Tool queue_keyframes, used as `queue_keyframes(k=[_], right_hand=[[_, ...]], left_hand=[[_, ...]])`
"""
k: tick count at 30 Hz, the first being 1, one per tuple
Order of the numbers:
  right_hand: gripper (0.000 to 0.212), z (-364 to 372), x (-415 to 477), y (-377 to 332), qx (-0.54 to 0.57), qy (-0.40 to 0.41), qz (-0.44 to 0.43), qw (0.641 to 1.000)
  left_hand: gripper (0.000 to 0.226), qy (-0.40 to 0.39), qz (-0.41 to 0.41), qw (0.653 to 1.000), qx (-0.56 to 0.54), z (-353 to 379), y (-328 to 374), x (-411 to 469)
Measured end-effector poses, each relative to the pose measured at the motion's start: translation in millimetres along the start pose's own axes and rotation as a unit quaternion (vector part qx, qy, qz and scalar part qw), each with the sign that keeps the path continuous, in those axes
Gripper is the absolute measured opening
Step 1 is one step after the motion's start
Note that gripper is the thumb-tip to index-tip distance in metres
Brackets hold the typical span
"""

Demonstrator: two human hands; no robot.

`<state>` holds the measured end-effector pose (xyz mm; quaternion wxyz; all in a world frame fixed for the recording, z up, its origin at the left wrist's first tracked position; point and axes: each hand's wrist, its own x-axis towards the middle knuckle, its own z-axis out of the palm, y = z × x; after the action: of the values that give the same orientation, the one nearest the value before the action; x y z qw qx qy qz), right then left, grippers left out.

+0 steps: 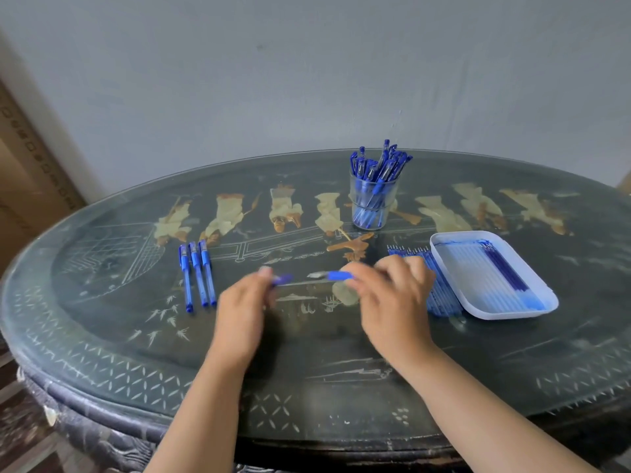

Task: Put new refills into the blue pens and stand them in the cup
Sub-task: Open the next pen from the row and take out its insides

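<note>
Head view: our left hand [239,312] is pinching the pen tip [282,278], our right hand [392,302] gripping the barrel [339,276]. We are probably holding them apart for refilling.

I find the cup [374,203], with standing pens [379,165] in it, near the table's [102,353] far edge. Three loose pens [198,274] lie toward its left edge. The tray [491,314] sits toward the right edge, with refills [442,298] along its left side.

Loose capped blue plastic pens [198,274]: three. Clear glass cup [355,199]: one, contents uncountable. White rectangular plastic tray [505,315]: one.
</note>
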<state>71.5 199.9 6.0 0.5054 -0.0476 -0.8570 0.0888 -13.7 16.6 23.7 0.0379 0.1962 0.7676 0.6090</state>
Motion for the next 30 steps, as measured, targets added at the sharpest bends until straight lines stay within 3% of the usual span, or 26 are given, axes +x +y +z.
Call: queue_keyframes(k=[2, 11, 19, 22, 26, 30], right_hand=[[0.010, 0, 1, 1, 0.013, 0.018, 0.025, 0.999], [0.016, 1, 3, 1, 0.003, 0.013, 0.044, 0.999], [0.016, 2, 1, 1, 0.005, -0.023, 0.046, 0.999], [0.015, 3, -1, 3, 0.013, -0.044, 0.046, 0.998], [0.020, 4, -1, 2, 0.031, -0.063, 0.045, 0.996], [0.024, 3, -1, 1, 0.048, -0.077, 0.041, 0.995]], left_hand=[[0.048, 0.018, 0.002, 1.000, -0.015, -3, 0, 0], [0.006, -0.035, 0.132, 0.973, 0.184, 9, -8, 3], [0.013, -0.034, 0.135, 0.942, 0.306, 16, -16, 7], [0.020, -0.039, 0.127, 0.949, 0.286, 16, -14, 5], [0.031, -0.035, 0.117, 0.979, 0.165, 10, 0, 1], [0.020, -0.044, 0.058, 0.997, 0.013, 9, 18, -2]])
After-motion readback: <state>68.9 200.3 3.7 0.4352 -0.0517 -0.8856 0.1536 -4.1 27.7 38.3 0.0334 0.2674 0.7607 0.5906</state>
